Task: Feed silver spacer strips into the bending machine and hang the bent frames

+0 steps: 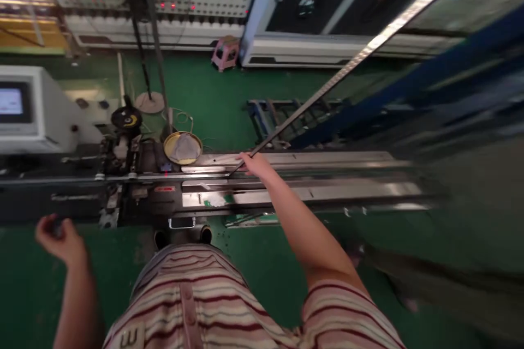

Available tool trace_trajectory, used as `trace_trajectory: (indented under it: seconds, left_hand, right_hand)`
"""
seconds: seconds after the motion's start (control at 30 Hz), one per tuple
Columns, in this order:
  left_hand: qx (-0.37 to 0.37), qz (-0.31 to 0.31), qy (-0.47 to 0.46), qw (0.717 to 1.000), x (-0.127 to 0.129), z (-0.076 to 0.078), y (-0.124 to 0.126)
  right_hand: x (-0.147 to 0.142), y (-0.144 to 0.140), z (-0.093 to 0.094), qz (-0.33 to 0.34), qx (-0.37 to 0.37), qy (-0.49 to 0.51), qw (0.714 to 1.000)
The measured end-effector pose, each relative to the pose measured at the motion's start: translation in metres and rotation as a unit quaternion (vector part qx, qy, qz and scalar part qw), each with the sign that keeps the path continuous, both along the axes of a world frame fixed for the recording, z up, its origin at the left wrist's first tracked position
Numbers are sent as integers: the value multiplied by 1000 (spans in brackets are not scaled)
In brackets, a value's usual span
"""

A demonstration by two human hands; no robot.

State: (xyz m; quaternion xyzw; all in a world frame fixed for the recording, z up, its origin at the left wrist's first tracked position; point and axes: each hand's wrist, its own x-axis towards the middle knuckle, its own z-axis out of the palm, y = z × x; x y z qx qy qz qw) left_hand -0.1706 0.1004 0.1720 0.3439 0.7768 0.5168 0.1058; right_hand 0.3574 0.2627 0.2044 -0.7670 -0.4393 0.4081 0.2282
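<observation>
Standing close against the machine bed (286, 161), a person in a striped shirt (213, 305) is seen from above, feet on green floor (254, 262).

Left hand (57, 237), nearest and well left of the bed's bright plates: fingers curled around something small and dark; what it is cannot be told.

Right hand (256, 164), at the bed's near rail: closed on the lower end of a long thin metal strip (360, 54). The strip's end is set down on the bed; the rest rises away, up and right, past a blue rack (409, 82) beyond the bed.

Strip as seen: slender, silvery, patterned or perforated along its bright face, straight over the visible run. Far end is out of view.

Risks, as judged: held at one end only, the long free length could sag, whip or kink if swung; it could be caught on the blue rack. The end could slip off the bed if the grip is loosened.

On the bed's left end: a round brass-coloured dish (183, 148) with a grey cloth, a black wheel (126, 118). Left of that, a white console (28, 109). Farthest back, a pink stool (225, 53) by the white machines.
</observation>
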Motion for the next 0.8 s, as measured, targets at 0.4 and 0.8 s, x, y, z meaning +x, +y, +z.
trace_trajectory:
  seconds: [0.4, 0.8]
  left_hand:
    - [95, 88, -102, 986, 8, -74, -82]
    - [114, 182, -189, 958, -54, -102, -161]
  right_hand:
    - [-162, 13, -42, 167, -49, 93, 980]
    - [-356, 24, -60, 302, 15, 94, 949]
